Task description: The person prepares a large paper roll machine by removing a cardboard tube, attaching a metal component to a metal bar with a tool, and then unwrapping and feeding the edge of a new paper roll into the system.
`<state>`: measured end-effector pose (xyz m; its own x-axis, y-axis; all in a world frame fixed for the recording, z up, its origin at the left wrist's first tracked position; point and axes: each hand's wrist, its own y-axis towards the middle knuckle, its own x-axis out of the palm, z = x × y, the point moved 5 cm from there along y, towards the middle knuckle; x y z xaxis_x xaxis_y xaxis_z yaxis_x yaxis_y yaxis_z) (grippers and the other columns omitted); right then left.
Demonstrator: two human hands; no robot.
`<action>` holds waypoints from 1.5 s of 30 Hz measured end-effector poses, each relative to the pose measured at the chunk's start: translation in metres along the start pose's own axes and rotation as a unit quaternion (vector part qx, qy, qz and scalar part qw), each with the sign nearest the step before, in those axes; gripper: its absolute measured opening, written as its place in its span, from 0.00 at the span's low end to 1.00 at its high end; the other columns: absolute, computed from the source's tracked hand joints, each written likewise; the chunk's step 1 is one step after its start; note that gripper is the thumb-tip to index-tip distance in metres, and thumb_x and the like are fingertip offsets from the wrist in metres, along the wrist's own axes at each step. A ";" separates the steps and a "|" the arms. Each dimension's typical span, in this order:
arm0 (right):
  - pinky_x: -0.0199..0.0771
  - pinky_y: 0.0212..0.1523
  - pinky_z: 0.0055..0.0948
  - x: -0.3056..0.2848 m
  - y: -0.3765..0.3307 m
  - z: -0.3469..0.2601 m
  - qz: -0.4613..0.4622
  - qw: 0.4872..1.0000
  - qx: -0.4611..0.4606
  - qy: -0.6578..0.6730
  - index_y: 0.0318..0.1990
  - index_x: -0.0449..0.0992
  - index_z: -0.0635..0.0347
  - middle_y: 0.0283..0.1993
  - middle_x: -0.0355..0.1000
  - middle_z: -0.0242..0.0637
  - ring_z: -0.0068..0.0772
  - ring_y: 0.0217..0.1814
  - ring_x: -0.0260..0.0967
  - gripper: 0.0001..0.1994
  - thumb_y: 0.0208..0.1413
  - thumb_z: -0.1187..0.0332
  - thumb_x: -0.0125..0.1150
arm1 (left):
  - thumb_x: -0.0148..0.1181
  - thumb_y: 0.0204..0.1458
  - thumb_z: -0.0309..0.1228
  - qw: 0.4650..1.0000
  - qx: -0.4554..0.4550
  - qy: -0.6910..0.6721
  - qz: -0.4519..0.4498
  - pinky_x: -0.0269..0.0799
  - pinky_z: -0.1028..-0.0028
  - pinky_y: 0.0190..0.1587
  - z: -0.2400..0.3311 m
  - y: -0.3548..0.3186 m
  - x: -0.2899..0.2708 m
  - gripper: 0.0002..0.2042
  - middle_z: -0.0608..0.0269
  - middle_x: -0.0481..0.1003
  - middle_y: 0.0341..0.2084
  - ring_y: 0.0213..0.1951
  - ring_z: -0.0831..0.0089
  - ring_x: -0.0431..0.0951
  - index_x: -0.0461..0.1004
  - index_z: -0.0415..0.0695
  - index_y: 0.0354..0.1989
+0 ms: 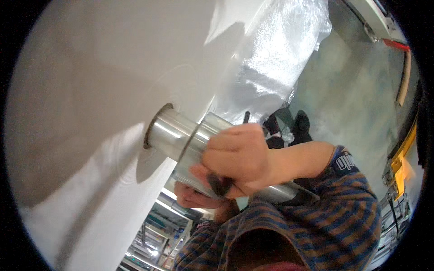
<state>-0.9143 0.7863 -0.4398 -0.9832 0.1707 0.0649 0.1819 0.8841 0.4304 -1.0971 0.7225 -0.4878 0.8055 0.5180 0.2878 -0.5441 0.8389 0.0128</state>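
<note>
A bright metal shaft (169, 128) sticks out of the core hole in the end of a large white roll (113, 81). Around it, further out from the roll, is a wider metal cylinder (192, 149). My right hand (239, 156) is closed in a fist over this cylinder. It grips a black rod-like handle (220, 184), whose thin end shows above the knuckles; the tool's exact kind is hidden. Below the cylinder, my left hand (194, 197) has its fingers curled in close to the metal. What it holds, if anything, is covered by the cylinder and my right hand.
Crinkled clear plastic film (275, 58) drapes along the roll's side. Beyond it lies a grey-green floor (348, 86). A yellow metal part (399, 169) and a brown tube (404, 79) are at the right. Equipment racks (156, 235) show at the lower left.
</note>
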 end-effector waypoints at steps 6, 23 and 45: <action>0.51 0.11 0.29 -0.004 0.003 0.011 0.041 0.998 0.045 -0.022 0.14 0.63 0.57 0.14 0.53 0.34 0.33 0.11 0.54 0.11 0.40 0.69 0.58 | 0.51 0.51 0.46 0.721 0.273 0.633 -0.071 0.63 0.64 0.42 0.019 -0.002 0.000 0.19 0.61 0.61 0.34 0.38 0.68 0.65 0.60 0.42 0.39; 0.50 0.10 0.29 0.009 0.003 0.026 0.073 0.996 0.053 -0.008 0.12 0.60 0.56 0.13 0.53 0.32 0.32 0.10 0.53 0.14 0.39 0.69 0.59 | 0.45 0.53 0.47 0.755 0.317 0.573 -0.039 0.61 0.66 0.38 0.011 0.014 0.012 0.18 0.62 0.60 0.30 0.35 0.68 0.63 0.59 0.42 0.35; 0.51 0.10 0.27 0.025 0.027 0.053 0.080 0.994 0.073 0.028 0.12 0.62 0.57 0.12 0.56 0.32 0.31 0.11 0.56 0.15 0.45 0.69 0.60 | 0.54 0.44 0.56 0.582 0.434 0.686 -0.051 0.59 0.65 0.33 0.028 0.041 0.041 0.27 0.57 0.61 0.29 0.34 0.62 0.63 0.62 0.40 0.31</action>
<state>-0.9331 0.8376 -0.4745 -0.9402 0.2925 0.1745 0.3319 0.9021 0.2758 -1.0928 0.7735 -0.4486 -0.0500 0.6180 -0.7846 0.0884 0.7852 0.6129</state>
